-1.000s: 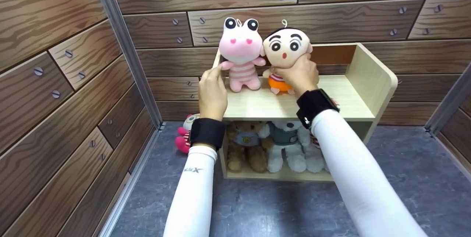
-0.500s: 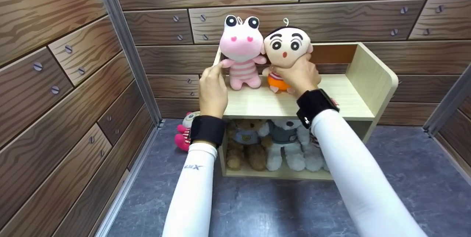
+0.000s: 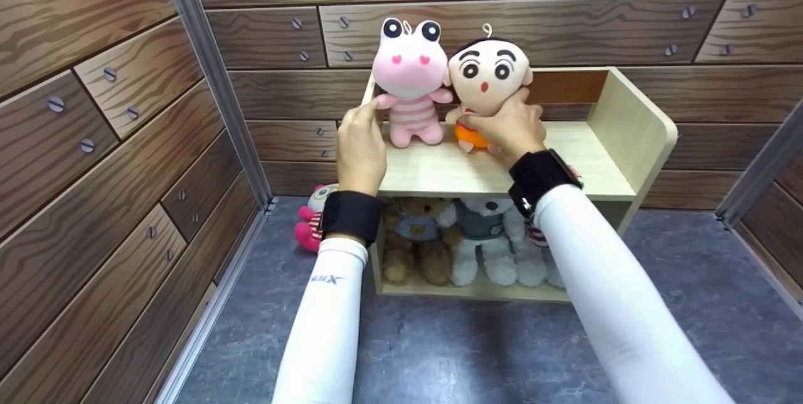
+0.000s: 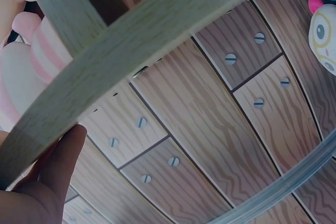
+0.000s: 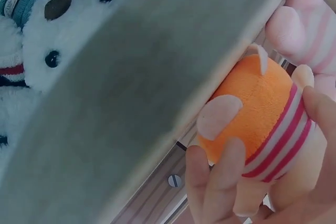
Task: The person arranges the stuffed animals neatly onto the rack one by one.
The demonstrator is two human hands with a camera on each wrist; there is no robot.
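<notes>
My right hand grips the body of a boy doll with thick black brows and orange shorts. The doll is on the upper board of a small pale wooden shelf, its feet at board level. Just left of it sits a pink frog plush with a striped body, leaning close to the boy's head. My left hand holds the shelf's left side panel, fingers at its edge beside the frog's arm. Much of that panel is hidden by the hand in the head view.
Below, a brown teddy bear and a white bear in a teal top sit on the lower shelf, with another white plush beside them. A pink and white plush lies on the floor left of the shelf. Wood-patterned walls surround it.
The head view has tilted slightly, so the scene sits a little higher. Both hands keep their holds, and the boy doll and frog stay in place on the shelf.
</notes>
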